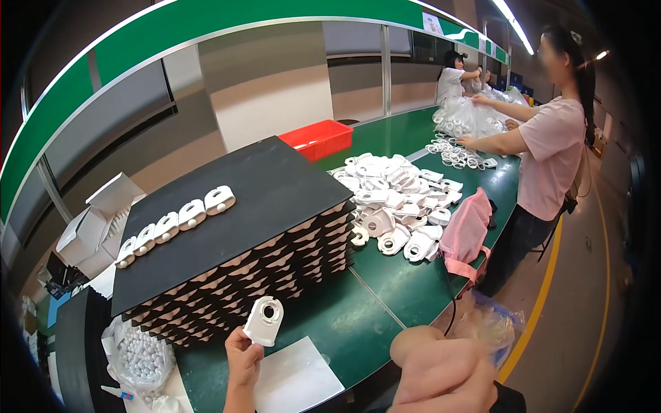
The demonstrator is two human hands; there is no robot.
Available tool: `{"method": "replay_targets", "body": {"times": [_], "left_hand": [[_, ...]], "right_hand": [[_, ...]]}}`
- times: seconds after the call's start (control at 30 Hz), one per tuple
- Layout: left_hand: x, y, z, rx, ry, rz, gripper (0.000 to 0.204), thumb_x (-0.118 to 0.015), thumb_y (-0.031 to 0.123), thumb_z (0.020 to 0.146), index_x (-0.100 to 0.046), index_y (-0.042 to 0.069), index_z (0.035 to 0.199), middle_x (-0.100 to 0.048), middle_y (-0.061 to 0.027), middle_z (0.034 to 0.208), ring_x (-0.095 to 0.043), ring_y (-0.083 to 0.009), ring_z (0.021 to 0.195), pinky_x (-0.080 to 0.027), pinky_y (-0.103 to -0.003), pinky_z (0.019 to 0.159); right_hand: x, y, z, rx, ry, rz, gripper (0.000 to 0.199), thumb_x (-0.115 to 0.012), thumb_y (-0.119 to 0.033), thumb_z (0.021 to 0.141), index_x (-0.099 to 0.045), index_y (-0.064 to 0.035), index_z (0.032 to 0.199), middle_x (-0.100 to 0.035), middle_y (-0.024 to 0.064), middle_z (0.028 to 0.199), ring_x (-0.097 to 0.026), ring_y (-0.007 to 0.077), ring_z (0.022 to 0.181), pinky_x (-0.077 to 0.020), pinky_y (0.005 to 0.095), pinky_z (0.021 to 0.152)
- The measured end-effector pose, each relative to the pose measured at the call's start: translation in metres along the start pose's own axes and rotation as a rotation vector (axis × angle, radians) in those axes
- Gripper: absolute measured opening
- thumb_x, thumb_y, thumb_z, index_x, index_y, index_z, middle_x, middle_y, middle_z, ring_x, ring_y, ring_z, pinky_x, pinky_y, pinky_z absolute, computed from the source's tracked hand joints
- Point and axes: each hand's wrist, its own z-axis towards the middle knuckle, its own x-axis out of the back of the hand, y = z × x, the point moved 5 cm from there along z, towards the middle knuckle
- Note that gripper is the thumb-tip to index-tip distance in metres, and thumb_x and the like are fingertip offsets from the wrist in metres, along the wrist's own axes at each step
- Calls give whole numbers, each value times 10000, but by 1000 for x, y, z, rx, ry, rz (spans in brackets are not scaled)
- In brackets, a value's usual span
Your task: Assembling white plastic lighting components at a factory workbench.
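My left hand (243, 361) pinches the lower edge of a white plastic housing (257, 323), holding it upright above the near table edge. Its top is rounded, with a round hole through it. My right hand (441, 365) is close to the camera at the lower right, its fingers curled in; what they hold, if anything, is hidden. Beneath the left hand lies a white sheet (303, 378). Beyond it stands a tall stack of black boards (275, 172) with pale parts between the layers. Several white housings (166, 227) sit in a row on its top board.
A heap of white housings (396, 199) covers the green table (323, 323) right of the stack, beside a pink cap (467, 230). Behind is a red bin (317, 140). A bag of white balls (141, 354) lies left. A co-worker (558, 138) stands at the right, handling white rings.
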Motion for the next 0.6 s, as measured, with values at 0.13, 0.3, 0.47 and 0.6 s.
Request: {"method": "replay_targets", "body": {"times": [0.13,0.3,0.47,0.6], "left_hand": [[1,-2,0,4,12,0,211,-599,33,674,-517,49,868,-558,8,729,-348,-14,427,-229,-150,375],[8,-2,-1,41,51,12,216,-673,41,641,-489,77,750,-563,7,732,-434,-44,506,-294,-176,414],[8,1,-5,42,90,7,203,-641,1,628,-489,73,742,-559,4,725,-435,-46,507,-298,-179,415],[6,-1,-3,70,73,2,195,-592,-36,616,-490,71,743,-556,3,723,-436,-51,509,-298,-183,415]], "right_hand": [[-12,-2,19,266,-453,41,162,-622,16,668,-652,-77,797,-596,-24,777,-562,109,672,-481,238,616],[-26,-1,2,459,-348,117,178,-619,90,625,-622,-33,753,-587,8,763,-575,117,663,-490,242,626],[-32,12,-4,324,-239,165,112,-627,49,613,-615,-40,680,-573,-5,666,-555,90,611,-466,227,571],[-15,13,-3,385,-94,162,88,-650,-4,575,-594,-53,622,-567,-12,634,-531,86,548,-424,202,511]]}}
